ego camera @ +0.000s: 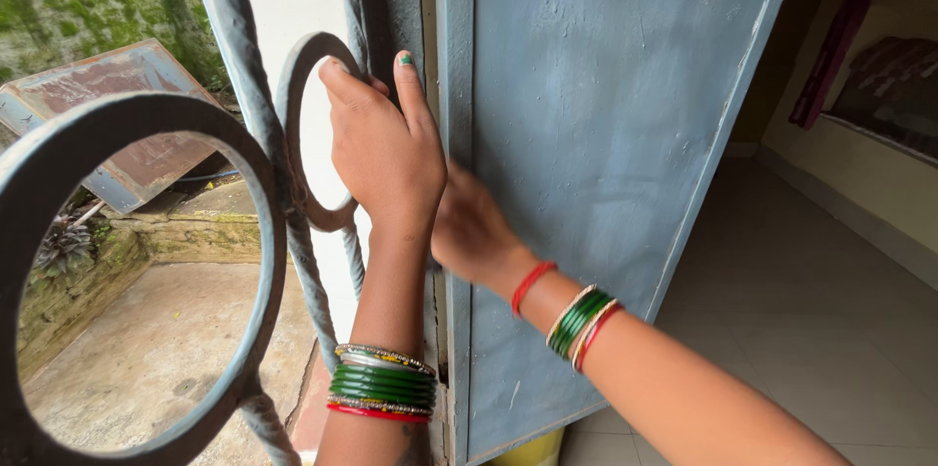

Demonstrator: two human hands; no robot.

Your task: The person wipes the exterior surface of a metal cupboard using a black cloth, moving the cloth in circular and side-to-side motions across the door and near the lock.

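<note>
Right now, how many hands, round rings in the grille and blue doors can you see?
Hands: 2, the left hand and the right hand
Round rings in the grille: 2, a big ring and a small ring
Blue doors: 1, the blue door
Total: 5

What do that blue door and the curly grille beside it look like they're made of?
The door looks like sheet metal under matte grey-blue paint: a flat thin panel with chipped, pitted patches. It could be painted wood. The grille looks like wrought iron, with twisted bars and rings, dull and worn. The left hand grips at its edge.
</note>
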